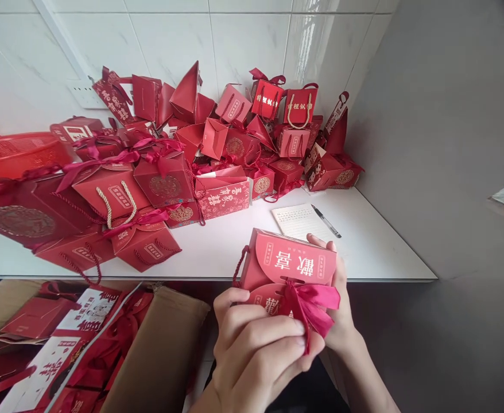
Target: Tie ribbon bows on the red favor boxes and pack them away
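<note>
A red gift box (290, 258) with pale lettering, a twisted cord handle and a crimson ribbon bow (314, 304) is held up in front of the table's edge. My left hand (263, 344) lies over its near side, fingers curled against the box and the lower end of the ribbon. On the far right side, my right hand (342, 292) grips the box, with fingertips showing at its upper corner and the rest partly hidden behind it. Just beyond the box, a notepad (294, 221) with handwritten lines lies beside a black pen (326, 221).
Many red gift boxes (161, 183) are piled across the white table (381, 246) against the tiled wall. A red plastic basket (23, 155) stands at the left. Below the table edge, a cardboard carton (161, 338) holds more boxes. A grey wall (441, 143) bounds the right.
</note>
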Tool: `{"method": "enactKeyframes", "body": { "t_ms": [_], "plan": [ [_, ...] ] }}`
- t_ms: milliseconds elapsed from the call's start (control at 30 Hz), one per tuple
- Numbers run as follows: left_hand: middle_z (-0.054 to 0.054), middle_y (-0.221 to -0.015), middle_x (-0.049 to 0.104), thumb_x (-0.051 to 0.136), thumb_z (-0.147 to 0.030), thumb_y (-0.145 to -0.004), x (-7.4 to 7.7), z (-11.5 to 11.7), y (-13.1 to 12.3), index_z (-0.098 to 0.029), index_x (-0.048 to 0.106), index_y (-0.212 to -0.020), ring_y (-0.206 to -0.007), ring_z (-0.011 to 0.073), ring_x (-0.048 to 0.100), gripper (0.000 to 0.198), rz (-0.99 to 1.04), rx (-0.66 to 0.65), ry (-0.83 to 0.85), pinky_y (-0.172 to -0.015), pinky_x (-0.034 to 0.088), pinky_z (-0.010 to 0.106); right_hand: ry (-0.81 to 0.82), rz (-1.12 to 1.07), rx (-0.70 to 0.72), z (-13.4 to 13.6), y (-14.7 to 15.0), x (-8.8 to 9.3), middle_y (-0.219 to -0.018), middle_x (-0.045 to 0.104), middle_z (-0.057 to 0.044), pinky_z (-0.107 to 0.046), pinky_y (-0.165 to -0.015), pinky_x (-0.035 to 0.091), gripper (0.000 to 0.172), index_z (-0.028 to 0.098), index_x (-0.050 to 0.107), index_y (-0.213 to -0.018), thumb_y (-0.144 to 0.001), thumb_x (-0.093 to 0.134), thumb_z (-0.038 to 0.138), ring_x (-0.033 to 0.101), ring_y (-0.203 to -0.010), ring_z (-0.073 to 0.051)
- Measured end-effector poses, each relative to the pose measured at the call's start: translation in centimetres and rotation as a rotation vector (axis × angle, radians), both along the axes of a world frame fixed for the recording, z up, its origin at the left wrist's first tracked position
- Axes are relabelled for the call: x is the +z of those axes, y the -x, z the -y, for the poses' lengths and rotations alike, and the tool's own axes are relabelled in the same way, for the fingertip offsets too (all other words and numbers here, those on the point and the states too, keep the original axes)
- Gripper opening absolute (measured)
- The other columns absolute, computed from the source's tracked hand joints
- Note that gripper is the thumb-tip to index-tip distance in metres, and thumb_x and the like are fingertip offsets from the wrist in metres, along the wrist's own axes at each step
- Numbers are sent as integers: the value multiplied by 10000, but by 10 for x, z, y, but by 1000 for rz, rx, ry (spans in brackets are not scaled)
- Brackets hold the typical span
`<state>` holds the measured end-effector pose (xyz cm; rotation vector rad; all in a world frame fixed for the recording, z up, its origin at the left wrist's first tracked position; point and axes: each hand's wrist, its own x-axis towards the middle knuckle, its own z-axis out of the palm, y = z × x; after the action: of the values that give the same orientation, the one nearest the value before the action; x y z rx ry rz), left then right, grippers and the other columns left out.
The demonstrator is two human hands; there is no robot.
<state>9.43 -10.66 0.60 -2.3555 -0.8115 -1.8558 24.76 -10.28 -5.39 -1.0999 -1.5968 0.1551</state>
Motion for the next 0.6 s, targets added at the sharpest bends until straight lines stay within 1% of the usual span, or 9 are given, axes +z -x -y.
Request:
{"method": "enactKeyframes", "body": {
  "t_ms": [167, 267, 400, 467, 500, 567, 600],
  "plan": [
    [-50, -589, 671, 711, -122, -708, -2, 2, -7, -173, 555, -642, -597, 92, 567, 177, 143, 27, -30, -755, 476, 320, -29, -15, -5, 3, -1, 5, -1463, 279, -80, -599, -1031, 340, 726, 294, 71, -1454, -865, 491, 228, 335, -1307, -304],
    [-46, -580, 652, 687, -135, -733, -3, 3, -9, -171, 540, -641, -605, 96, 557, 177, 179, 19, -25, -758, 466, 322, -25, -15, -10, 4, -2, 4, -1460, 292, -74, -598, -1033, 343, 710, 304, 79, -1452, -875, 485, 227, 335, -1311, -300],
    [-30, -595, 623, 665, -124, -734, 0, 3, -5, -160, 523, -648, -626, 107, 539, 170, 182, -19, 25, -744, 480, 335, -50, 14, -26, 5, -4, 4, -1466, 282, -66, -569, -1058, 335, 765, 304, 103, -1450, -841, 564, 267, 319, -1322, -300],
    [7, -689, 629, 650, -131, -735, 1, 3, -3, -162, 509, -629, -703, 130, 546, 179, 156, 33, 13, -712, 489, 324, -57, 21, -18, 5, -5, 4, -1466, 280, -74, -567, -1058, 339, 810, 301, 115, -1450, -812, 613, 280, 316, -1322, -309],
    [38, -786, 643, 638, -147, -743, 1, 2, -2, -166, 500, -618, -779, 152, 556, 187, 127, 79, 3, -704, 488, 320, -56, 17, -11, 5, -5, 4, -1466, 279, -77, -572, -1053, 343, 814, 303, 114, -1450, -810, 616, 281, 318, -1321, -312],
    [90, -1010, 643, 614, -183, -762, 0, 1, -2, -172, 479, -605, -966, 213, 551, 208, 48, 160, -3, -735, 475, 337, -42, -1, 2, 6, -5, 5, -1473, 268, -73, -587, -1045, 345, 790, 311, 101, -1450, -829, 588, 282, 320, -1320, -311],
    [99, -1082, 637, 604, -194, -770, -1, 1, -3, -173, 470, -607, -1035, 234, 541, 212, 2, 176, 0, -778, 459, 359, -34, -12, 3, 6, -5, 5, -1476, 262, -66, -591, -1045, 341, 768, 317, 94, -1449, -843, 564, 277, 317, -1322, -307]
  ]
}}
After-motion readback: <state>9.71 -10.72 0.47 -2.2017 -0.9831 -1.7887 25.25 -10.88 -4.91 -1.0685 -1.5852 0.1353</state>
